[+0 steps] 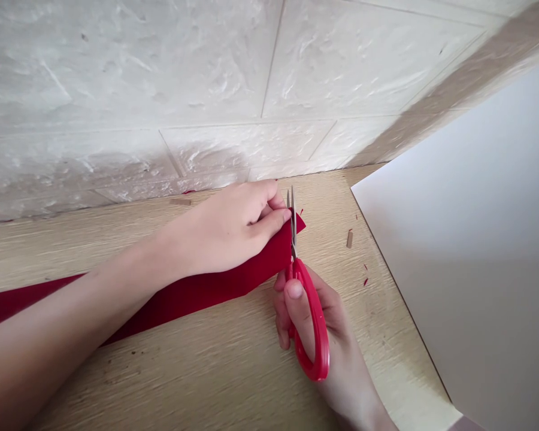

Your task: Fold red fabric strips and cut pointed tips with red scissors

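From where I stand, left hand (245, 227) pinches red cloth strip (260, 266) near its right end, thumb against curled fingers; strip runs along wooden tabletop (197, 371), under that forearm; right hand (341, 347) wraps red-handled scissors (303, 275), thumb in loop, grip closed around handles; blades slightly parted across strip's end; brown chip (350, 239) to the right, near white panel (467, 239); textured wall (161, 66) behind.

Me, bare-handed.
Behind my left grip (233, 230), a slim, smooth forearm (94, 305) runs bare to the view's edge; behind my right grip (340, 341), a bare wrist (362, 395). My right thumbnail (295, 290) is short and rounded.
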### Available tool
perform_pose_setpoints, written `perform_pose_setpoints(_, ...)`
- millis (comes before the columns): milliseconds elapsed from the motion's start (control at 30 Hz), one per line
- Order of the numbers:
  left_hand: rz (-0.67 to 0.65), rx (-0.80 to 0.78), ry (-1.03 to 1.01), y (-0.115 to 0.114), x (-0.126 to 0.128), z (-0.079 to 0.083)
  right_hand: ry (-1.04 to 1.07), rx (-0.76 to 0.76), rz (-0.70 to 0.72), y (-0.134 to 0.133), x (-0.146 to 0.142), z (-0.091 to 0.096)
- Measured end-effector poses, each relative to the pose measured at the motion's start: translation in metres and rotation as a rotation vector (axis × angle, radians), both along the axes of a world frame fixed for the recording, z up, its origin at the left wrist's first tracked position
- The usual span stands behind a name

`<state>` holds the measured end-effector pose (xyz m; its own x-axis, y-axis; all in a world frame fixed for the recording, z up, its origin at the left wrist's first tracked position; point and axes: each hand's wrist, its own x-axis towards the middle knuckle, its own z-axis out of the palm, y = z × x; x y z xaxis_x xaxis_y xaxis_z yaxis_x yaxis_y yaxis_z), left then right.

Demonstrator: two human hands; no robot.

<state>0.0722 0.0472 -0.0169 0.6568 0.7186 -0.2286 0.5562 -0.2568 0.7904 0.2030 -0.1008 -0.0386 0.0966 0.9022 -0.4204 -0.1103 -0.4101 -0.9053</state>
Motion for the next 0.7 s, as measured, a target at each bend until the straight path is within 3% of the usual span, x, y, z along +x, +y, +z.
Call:
perform_pose_setpoints(400, -0.012, -0.066, 0.003, 0.0032, -0.0011, 0.0019, 0.048, -0.092, 0.046, 0.0023, 0.0047, 0.0053)
perform_pose_setpoints(700, -0.031, -0.086, 0.012, 0.0050, -0.0015, 0.0039, 0.007, -0.062, 0.058, 0.0013, 0.0095, 0.0050)
